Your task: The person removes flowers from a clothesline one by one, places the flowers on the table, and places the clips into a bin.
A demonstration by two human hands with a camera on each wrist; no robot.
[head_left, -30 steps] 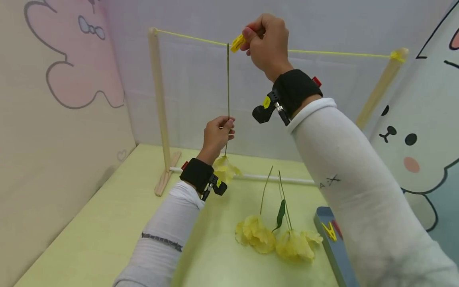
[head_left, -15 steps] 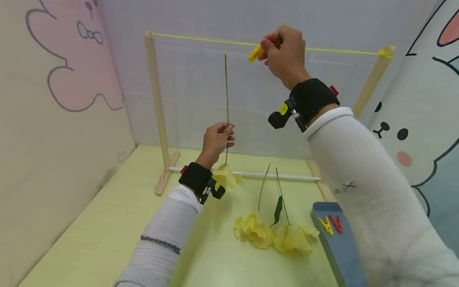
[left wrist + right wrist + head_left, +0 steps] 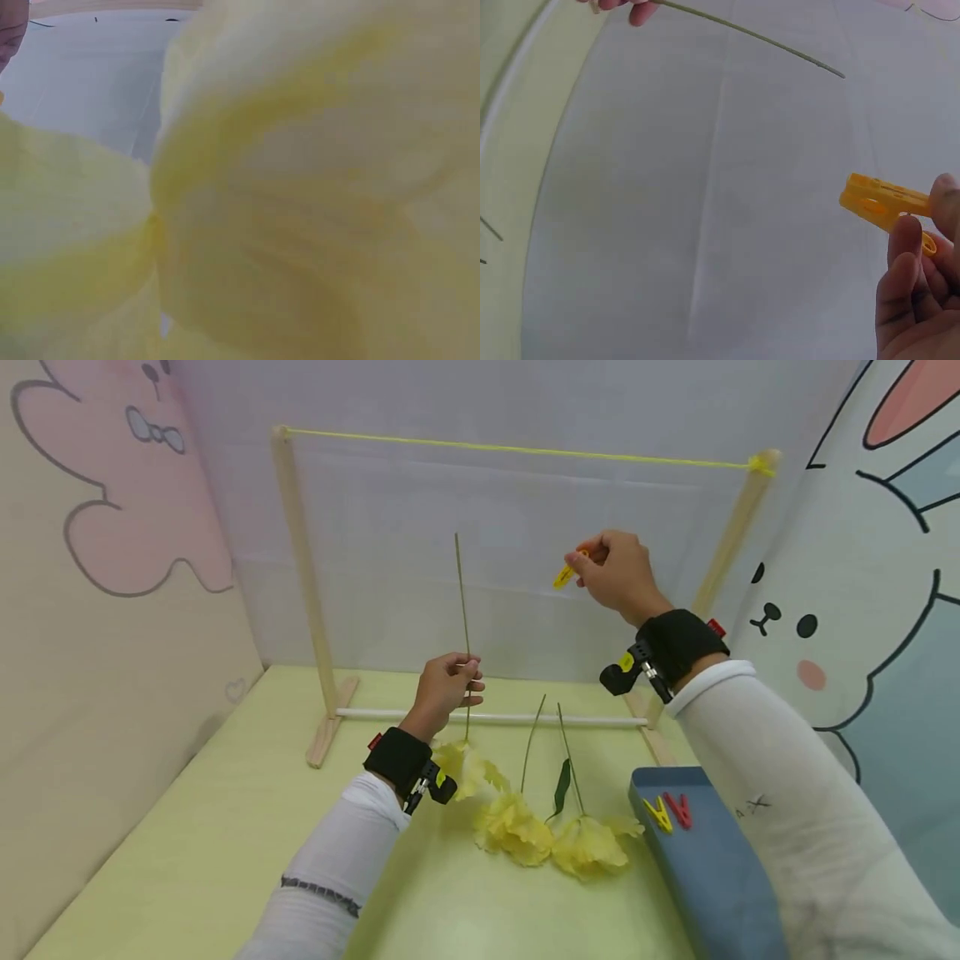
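Drooping yellow flower (image 3: 467,766), thin upright stem (image 3: 461,602)

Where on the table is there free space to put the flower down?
Free: the table left of the left hand, out to the wall. Crowded: between that hand and the blue tray, where two flowers lie.

Yellow clothespin (image 3: 565,577), pale yellow blooms (image 3: 513,827) on green stems. Yellow string (image 3: 517,450) across the tan wooden frame (image 3: 300,568). Right of the blooms: blue tray (image 3: 720,877) with one yellow, one red peg (image 3: 678,810). Light green table (image 3: 187,827).
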